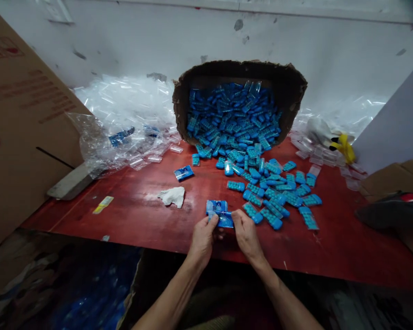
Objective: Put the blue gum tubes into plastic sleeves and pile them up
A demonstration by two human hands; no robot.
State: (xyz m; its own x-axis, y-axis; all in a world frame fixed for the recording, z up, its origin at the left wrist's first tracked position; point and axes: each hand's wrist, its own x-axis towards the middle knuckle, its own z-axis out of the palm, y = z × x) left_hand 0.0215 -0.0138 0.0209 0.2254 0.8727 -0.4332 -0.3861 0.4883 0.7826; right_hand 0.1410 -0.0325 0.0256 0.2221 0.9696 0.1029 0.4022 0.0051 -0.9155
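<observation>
My left hand (203,239) and my right hand (245,236) meet at the near edge of the red table (124,215). Both pinch one small blue packet (223,219) between their fingers. A second blue packet (216,206) lies flat just beyond it. Several loose blue plastic pieces (275,197) are scattered to the right of my hands. They spill from a cardboard box (289,91) tipped on its side at the back, which is full of the same blue pieces (232,117).
A heap of clear plastic cases and bags (124,114) fills the back left. A lone blue packet (183,173), a crumpled white scrap (172,196) and a yellow label (103,204) lie on the table. A big cardboard carton (17,128) stands at left, more clear cases (326,137) at right.
</observation>
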